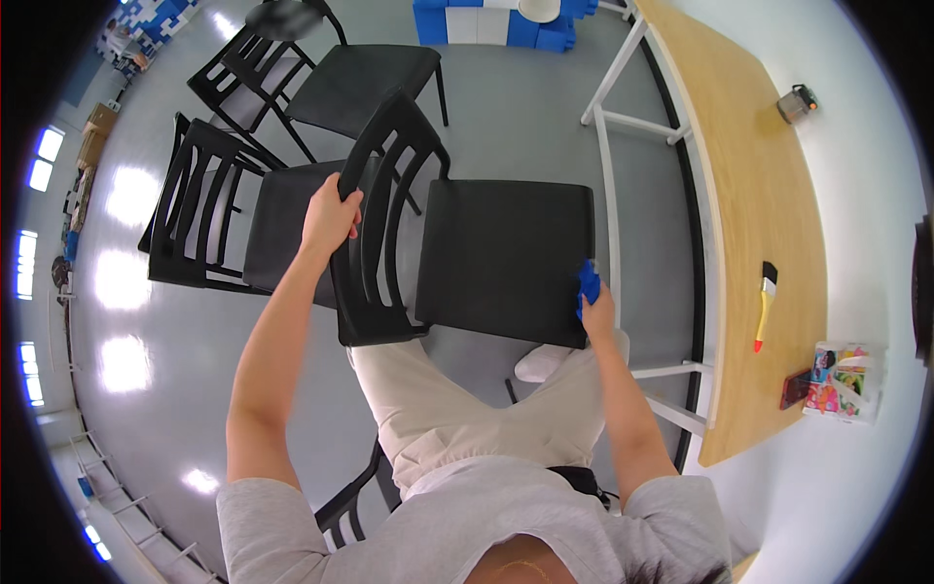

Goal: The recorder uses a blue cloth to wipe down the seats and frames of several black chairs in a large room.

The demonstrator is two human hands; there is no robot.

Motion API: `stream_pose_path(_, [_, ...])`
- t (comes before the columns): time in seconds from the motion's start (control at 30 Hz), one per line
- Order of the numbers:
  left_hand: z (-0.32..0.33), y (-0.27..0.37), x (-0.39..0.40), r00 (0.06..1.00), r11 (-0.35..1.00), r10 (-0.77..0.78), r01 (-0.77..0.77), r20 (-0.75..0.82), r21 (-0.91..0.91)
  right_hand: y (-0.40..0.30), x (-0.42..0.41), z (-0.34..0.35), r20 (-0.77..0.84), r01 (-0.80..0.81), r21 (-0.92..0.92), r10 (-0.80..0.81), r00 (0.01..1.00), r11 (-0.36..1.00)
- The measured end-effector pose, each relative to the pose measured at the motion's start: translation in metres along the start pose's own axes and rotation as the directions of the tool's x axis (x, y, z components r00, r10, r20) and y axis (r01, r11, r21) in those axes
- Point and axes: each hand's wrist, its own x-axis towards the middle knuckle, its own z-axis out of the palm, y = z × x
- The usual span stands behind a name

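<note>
In front of my knees stands a black chair [511, 255] with a flat seat and a slatted backrest [390, 219] on its left side. My left hand [332, 212] grips the top rail of that backrest. A crumpled blue cloth [588, 286] is bunched in my right hand [600, 314], pressed against the right edge of the seat. Part of the cloth is hidden by my fingers. The chair's legs are mostly out of sight below the seat.
More black chairs [292, 212] crowd the left and the back [365, 84]. Along the right runs a wooden table [759, 197] bearing a paintbrush [765, 306], a jar-like bottle [797, 104], a phone [795, 388] and a tissue pack [843, 383]. Blue and white blocks [496, 25] stand at the far end.
</note>
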Motion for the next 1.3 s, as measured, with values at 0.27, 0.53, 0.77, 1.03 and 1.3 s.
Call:
stream_pose_path(0.27, [-0.001, 0.004, -0.006, 0.992, 0.986, 0.118, -0.113, -0.039, 0.120, 0.026, -0.038, 0.042, -0.212, 0.120, -0.282, -0.183, 0.960, 0.952])
stream_pose_path(0.53, [0.001, 0.014, 0.030, 0.990, 0.907, 0.143, -0.127, -0.010, 0.401, -0.055, -0.075, 0.092, 0.133, 0.344, -0.325, -0.318, 0.939, 0.881])
stream_pose_path(0.77, [0.000, -0.006, 0.030, 0.991, 0.955, 0.135, -0.126, -0.017, 0.267, -0.080, -0.090, 0.121, 0.261, 0.606, -0.222, -0.553, 0.791, 0.764])
stream_pose_path(1.03, [-0.005, 0.003, 0.004, 0.998, 0.987, 0.054, -0.056, 0.017, 0.148, -0.046, 0.076, 0.094, 0.121, 0.487, -0.470, -0.493, 0.862, 0.736])
stream_pose_path(1.3, [0.001, 0.009, 0.006, 0.996, 0.988, 0.081, -0.077, -0.023, 0.137, -0.085, 0.104, 0.137, 0.078, 0.461, -0.471, -0.485, 0.871, 0.752])
